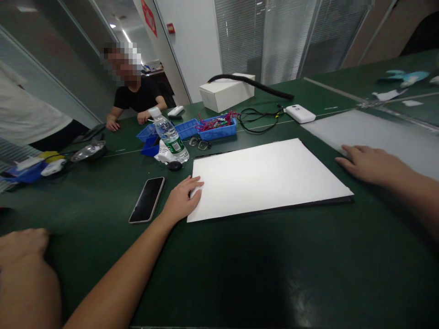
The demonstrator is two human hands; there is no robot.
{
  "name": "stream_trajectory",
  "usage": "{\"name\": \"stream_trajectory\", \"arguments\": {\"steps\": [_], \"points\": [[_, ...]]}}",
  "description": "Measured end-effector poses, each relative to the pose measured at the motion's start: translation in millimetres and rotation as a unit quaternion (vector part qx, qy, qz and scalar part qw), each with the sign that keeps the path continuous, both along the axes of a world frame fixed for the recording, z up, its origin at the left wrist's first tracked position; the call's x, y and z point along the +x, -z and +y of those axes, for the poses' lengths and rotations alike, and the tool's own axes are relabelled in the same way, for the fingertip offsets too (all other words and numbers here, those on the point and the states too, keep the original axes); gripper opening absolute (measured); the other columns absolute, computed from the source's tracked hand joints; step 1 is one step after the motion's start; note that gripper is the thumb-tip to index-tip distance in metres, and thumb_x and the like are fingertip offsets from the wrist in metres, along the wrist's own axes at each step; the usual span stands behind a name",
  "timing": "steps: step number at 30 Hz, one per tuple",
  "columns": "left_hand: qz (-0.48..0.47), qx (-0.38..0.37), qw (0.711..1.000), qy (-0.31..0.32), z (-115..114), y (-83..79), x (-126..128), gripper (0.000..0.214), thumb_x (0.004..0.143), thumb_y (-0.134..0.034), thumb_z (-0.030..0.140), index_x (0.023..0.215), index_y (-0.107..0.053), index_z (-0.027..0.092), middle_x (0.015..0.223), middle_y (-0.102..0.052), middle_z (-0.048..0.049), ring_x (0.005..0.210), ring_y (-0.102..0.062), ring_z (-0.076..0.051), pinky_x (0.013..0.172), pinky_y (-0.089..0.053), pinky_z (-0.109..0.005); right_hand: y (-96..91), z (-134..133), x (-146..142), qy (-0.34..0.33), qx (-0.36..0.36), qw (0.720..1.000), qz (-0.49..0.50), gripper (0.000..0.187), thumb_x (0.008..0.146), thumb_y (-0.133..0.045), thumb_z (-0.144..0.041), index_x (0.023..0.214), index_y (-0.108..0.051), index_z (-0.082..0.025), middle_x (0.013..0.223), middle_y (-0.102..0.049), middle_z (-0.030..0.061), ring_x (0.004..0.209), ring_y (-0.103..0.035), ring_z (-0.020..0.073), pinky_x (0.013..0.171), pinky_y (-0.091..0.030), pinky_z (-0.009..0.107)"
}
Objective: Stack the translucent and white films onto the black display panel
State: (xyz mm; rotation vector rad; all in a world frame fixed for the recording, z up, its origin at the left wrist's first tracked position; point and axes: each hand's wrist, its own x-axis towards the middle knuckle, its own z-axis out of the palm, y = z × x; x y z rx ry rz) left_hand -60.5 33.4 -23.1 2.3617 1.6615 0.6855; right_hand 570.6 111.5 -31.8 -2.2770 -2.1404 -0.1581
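A white sheet of paper (260,178) lies over a thin dark board (329,201) that shows along its lower edge. My left hand (183,196) rests on the sheet's left edge, its fingers and thumb apart and laid on the paper. My right hand (370,165) is to the right of the sheet, palm down with fingers stretched out, at the edge of a pale translucent sheet (380,132). Neither hand grasps anything. Just left of my left hand is a phone (147,200) with a dark screen.
Behind the paper stand a water bottle (169,137), glasses (200,143), a blue tray (217,131) of wired parts, a black cable (257,119), a white device (299,114) and a white box (228,93). Another person's arm (25,269) reaches in at lower left; a person (137,98) sits opposite.
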Motion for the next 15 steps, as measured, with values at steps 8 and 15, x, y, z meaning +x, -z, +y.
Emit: {"name": "stream_trajectory", "arguments": {"steps": [8,15], "points": [[-0.001,0.003,1.0,-0.001,0.5,1.7,-2.2,0.04,0.101,-0.06,0.042,0.128,-0.082,0.024,0.15,-0.073,-0.0086,0.15,-0.059,-0.037,0.128,-0.046,-0.061,-21.3,-11.5,-22.1,-0.023,-0.007,0.999,-0.022,0.065,0.112,-0.035,-0.054,0.153,-0.063,-0.011,0.135,-0.07,0.0324,0.109,-0.07,0.0362,0.084,-0.043,0.05],[0.002,0.005,1.0,0.002,0.3,0.1,-0.2,0.043,0.101,-0.059,0.044,0.129,-0.082,0.021,0.149,-0.072,-0.0117,0.15,-0.06,-0.038,0.127,-0.046,-0.063,-37.0,-23.7,-37.0,0.026,-0.013,0.999,-0.034,0.058,0.108,-0.037,-0.033,0.16,-0.056,-0.015,0.121,-0.075,0.0317,0.091,-0.073,0.0337,0.072,-0.041,0.044]]}}
